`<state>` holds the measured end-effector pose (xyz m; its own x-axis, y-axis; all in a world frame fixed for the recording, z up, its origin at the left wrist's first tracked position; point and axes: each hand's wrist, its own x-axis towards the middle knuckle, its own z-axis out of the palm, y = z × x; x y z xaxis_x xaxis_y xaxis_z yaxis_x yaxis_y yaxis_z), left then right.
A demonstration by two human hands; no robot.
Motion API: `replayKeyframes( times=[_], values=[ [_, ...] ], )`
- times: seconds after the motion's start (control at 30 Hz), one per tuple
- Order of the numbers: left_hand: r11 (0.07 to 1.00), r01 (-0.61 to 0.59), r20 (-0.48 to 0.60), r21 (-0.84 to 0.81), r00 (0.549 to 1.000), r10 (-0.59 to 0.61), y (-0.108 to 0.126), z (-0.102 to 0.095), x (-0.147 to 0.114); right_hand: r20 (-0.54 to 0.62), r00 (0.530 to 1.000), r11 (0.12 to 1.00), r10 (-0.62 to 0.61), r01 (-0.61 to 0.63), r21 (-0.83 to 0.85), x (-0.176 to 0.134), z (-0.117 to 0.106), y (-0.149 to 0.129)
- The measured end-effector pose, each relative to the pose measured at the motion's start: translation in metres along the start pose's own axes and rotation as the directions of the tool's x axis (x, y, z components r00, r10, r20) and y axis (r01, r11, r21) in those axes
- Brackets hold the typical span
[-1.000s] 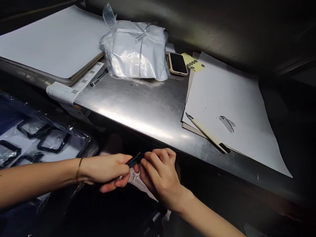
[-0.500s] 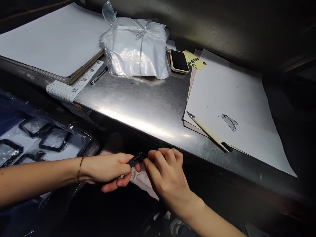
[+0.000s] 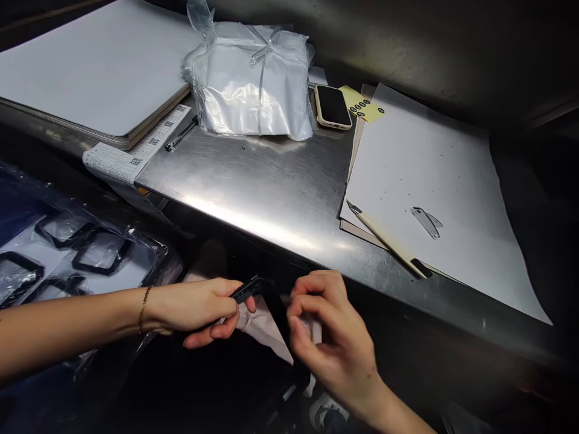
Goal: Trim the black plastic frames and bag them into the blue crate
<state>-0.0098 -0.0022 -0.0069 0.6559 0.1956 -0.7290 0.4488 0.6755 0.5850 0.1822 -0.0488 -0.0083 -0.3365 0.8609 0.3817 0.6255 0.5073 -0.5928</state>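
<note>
In my left hand (image 3: 212, 313) is a black plastic frame (image 3: 248, 289), seen nearly edge-on and pinched between thumb and fingers just below the table's front edge. Much of its far side merges with the dark background. To the right of it, apart from the near end, is my right hand (image 3: 332, 331), its fingers curled in toward the thumb. Whether anything small sits between those fingertips is hidden. At the lower left, similar black frames (image 3: 102, 253) lie in clear plastic wrapping.
On the metal table (image 3: 253, 193) lie a white sheet (image 3: 420, 163) with dark specks, a craft knife (image 3: 389, 241), a nail clipper (image 3: 425, 222), a phone (image 3: 333, 107), a yellow sticker sheet (image 3: 362, 105), a tied plastic-bag bundle (image 3: 253, 84), a pen (image 3: 181, 134) and a white board stack (image 3: 99, 66).
My right hand has moved right, away from the black frame, and its fingers have curled in. My left hand and the frame have hardly moved. The view has shifted slightly.
</note>
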Motion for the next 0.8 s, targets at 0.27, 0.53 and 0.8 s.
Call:
replayKeyframes(
  times=[0.27,0.53,0.8],
  values=[
    [1.000,-0.016,0.016,0.001,1.000,0.016,0.004,0.003,-0.005,0.024,1.000,0.997,-0.018,0.020,-0.075,-0.009,-0.009,0.011],
    [1.000,-0.012,0.008,-0.006,1.000,0.012,0.004,0.005,-0.001,0.015,0.977,0.917,-0.212,0.204,-0.342,0.003,0.020,-0.002],
    [1.000,-0.009,-0.006,-0.022,1.000,0.009,-0.004,0.003,0.000,-0.006,0.973,0.906,-0.230,0.212,-0.365,0.002,0.032,0.000]
  ],
)
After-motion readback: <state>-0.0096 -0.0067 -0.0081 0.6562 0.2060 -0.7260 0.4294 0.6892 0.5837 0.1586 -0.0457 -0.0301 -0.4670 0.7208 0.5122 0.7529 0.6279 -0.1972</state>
